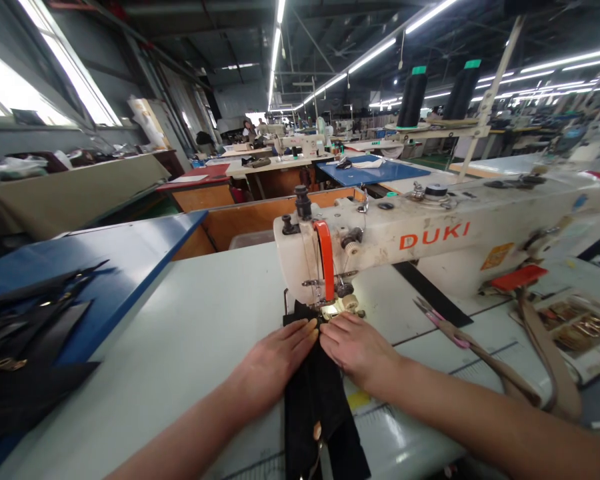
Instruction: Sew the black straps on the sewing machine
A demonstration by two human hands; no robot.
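Observation:
Black fabric (313, 393) lies on the pale sewing table, running from under the needle area of a white sewing machine (380, 233) down to the front edge. A small metal piece shows on its lower part. My left hand (277, 357) presses on the fabric's left side near the presser foot, fingers stretched forward and lying flat. On the right side of the foot, my right hand (357, 350) rests on the same fabric with its fingers bent and held together. The two hands almost meet at the fingertips. A lamp lights the needle area, which the fingers partly hide.
Black pieces (35, 320) lie on a blue table (145, 250) at left. Right of the machine are scissors (443, 322), a black strip (433, 293), a tan strap (545, 353) and a parts tray (580, 327). Thread cones (413, 99) stand behind.

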